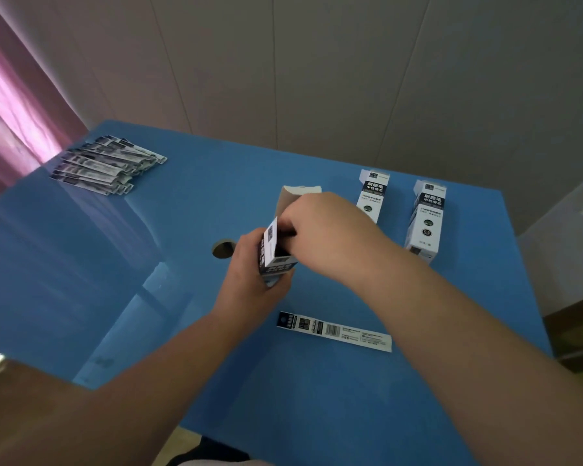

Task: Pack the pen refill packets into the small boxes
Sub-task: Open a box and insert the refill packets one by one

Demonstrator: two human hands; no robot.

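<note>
My left hand (254,280) grips a small black-and-white box (272,255) from below, over the middle of the blue table (182,213). The box's top flap (297,196) stands up behind my fingers. My right hand (327,235) is at the box's open mouth, fingers curled on its top edge; whether it holds a packet is hidden. One long refill packet (334,331) lies flat on the table just in front of my hands. A pile of several refill packets (106,164) sits at the far left corner.
Two more small boxes stand upright at the right, one (372,195) behind my right hand and one (425,220) nearer the table's right edge. A round cable hole (223,248) lies left of my left hand. A pink curtain (11,105) hangs at far left.
</note>
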